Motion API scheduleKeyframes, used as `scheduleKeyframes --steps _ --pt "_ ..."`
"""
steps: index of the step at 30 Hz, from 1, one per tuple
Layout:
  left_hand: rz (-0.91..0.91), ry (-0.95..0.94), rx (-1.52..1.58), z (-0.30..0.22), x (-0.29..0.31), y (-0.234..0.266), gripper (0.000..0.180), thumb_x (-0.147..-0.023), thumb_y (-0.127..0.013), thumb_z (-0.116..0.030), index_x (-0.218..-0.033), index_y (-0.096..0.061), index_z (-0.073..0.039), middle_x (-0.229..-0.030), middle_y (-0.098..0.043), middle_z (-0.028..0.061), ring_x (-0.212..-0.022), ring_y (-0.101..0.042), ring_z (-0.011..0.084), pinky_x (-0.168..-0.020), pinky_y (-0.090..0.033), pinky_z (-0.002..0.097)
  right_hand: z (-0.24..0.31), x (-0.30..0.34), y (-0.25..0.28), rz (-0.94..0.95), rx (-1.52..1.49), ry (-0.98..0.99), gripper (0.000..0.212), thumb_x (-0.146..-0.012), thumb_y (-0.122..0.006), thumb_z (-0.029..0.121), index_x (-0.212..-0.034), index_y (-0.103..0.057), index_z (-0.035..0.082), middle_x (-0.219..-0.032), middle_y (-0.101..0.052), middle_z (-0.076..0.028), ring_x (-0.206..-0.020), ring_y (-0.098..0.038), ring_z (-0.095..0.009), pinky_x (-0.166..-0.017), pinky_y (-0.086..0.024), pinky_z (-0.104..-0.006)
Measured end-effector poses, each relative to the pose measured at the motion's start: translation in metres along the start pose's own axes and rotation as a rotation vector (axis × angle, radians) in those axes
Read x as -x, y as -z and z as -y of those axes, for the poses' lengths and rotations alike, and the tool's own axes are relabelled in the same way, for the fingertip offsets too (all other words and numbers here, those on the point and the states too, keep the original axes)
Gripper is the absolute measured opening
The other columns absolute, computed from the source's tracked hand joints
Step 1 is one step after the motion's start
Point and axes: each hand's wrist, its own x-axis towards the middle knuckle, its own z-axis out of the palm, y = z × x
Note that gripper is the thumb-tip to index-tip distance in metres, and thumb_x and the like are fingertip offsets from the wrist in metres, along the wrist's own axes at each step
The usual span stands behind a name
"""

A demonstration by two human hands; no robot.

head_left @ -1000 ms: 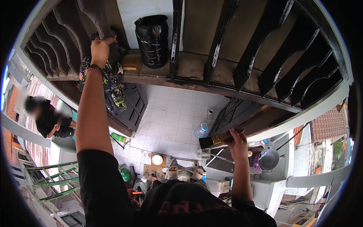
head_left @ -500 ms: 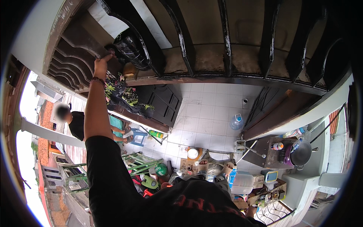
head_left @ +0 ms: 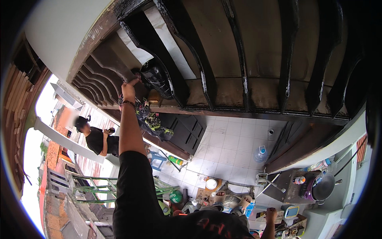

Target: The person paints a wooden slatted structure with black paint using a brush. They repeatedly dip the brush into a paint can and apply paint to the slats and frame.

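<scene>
My left hand [head_left: 129, 88] reaches up and is closed on the lower end of a brown wooden slat [head_left: 115, 65] in the frame above the doorway. Close beside it are a shiny black pot [head_left: 157, 79] and a bunch of artificial-looking flowers with leaves [head_left: 149, 121]. Glossy black slats [head_left: 203, 59] run along the frame to the right, with pale patches on their edges. Low on the right, my right hand [head_left: 271, 215] is raised with its fingers curled; whatever it may hold is too small to make out.
Below are a green metal ladder [head_left: 95, 187], a white round lid or tub [head_left: 211, 183] by my feet, and a water bottle [head_left: 260, 153]. A wok [head_left: 322, 186] sits on a stand at right. Another person [head_left: 97, 137] in black stands at left.
The view has shifted, so the frame sits lower and further right. My left hand keeps its hold on the slat. My right hand has come up. The other person is now more upright.
</scene>
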Motion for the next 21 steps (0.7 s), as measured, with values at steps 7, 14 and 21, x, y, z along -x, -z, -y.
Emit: scheduleKeyframes --steps 7,14,21 --pt "-0.010 0.007 0.067 0.006 -0.001 0.008 0.015 -0.079 -0.070 -0.004 -0.092 -0.071 0.003 -0.080 -0.071 0.0126 -0.072 -0.068 0.0231 -0.069 -0.054 0.0338 -0.038 0.011 0.039 -0.084 0.263 -0.384 0.024 -0.078 -0.071 0.015 -0.096 -0.068 0.000 -0.091 -0.071 -0.017 -0.070 -0.071 -0.028 -0.063 -0.061 -0.0434" --pt "-0.019 0.059 0.080 -0.001 0.008 0.002 0.015 -0.080 -0.069 -0.004 -0.094 -0.070 0.003 -0.079 -0.070 0.0110 -0.070 -0.067 0.0222 -0.066 -0.054 0.0345 -0.035 0.013 0.052 -0.106 -0.028 -0.515 0.025 -0.077 -0.072 0.015 -0.097 -0.068 0.000 -0.093 -0.071 -0.018 -0.071 -0.071 -0.029 -0.064 -0.061 -0.0435" --pt "0.031 0.048 0.150 0.009 -0.009 -0.006 0.017 -0.081 -0.068 -0.004 -0.098 -0.068 0.002 -0.082 -0.069 0.0092 -0.072 -0.066 0.0196 -0.068 -0.052 0.0320 -0.007 0.000 0.041 0.013 -0.066 -0.369 0.027 -0.077 -0.072 0.018 -0.098 -0.069 0.001 -0.094 -0.072 -0.018 -0.072 -0.071 -0.032 -0.065 -0.061 -0.0439"
